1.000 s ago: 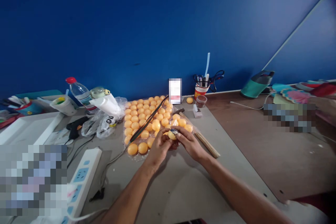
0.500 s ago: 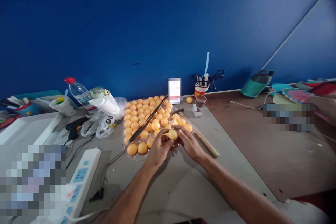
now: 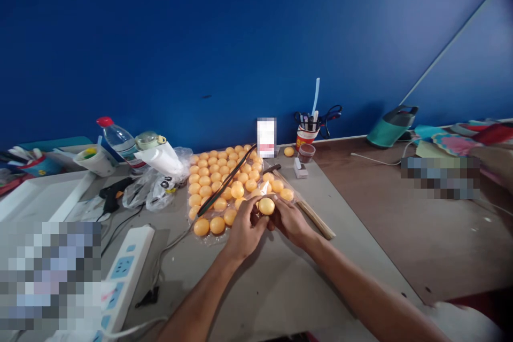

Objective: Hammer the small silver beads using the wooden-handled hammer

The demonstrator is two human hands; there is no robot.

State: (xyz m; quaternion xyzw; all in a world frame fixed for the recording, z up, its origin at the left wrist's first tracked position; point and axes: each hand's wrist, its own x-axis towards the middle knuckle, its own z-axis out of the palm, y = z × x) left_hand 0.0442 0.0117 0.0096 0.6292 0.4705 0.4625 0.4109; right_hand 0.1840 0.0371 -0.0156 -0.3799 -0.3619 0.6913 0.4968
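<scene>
Between my two hands, over the front right corner of the ball layer, is a pale yellow ball [image 3: 266,206]. My left hand [image 3: 247,227] is closed on its left side, and my right hand [image 3: 289,220] is closed on its right side. Something white and pointed shows just above the fingers. Beyond them, rows of orange balls [image 3: 215,177] lie in clear plastic, with a dark flat strip [image 3: 224,184] across them. Thin wooden sticks [image 3: 316,219] lie to the right of my right hand.
A paper cup of pens [image 3: 306,136], a small clear tub [image 3: 306,153] and a small box [image 3: 300,169] stand behind. At left are a power strip [image 3: 128,267], glue gun [image 3: 114,193] and bottle [image 3: 120,139]. Another person's arm [image 3: 497,163] reaches in at right.
The pale ball has turned or risen slightly and shows larger between my fingers. My left hand has shifted slightly, with its thumb now lower under the ball.
</scene>
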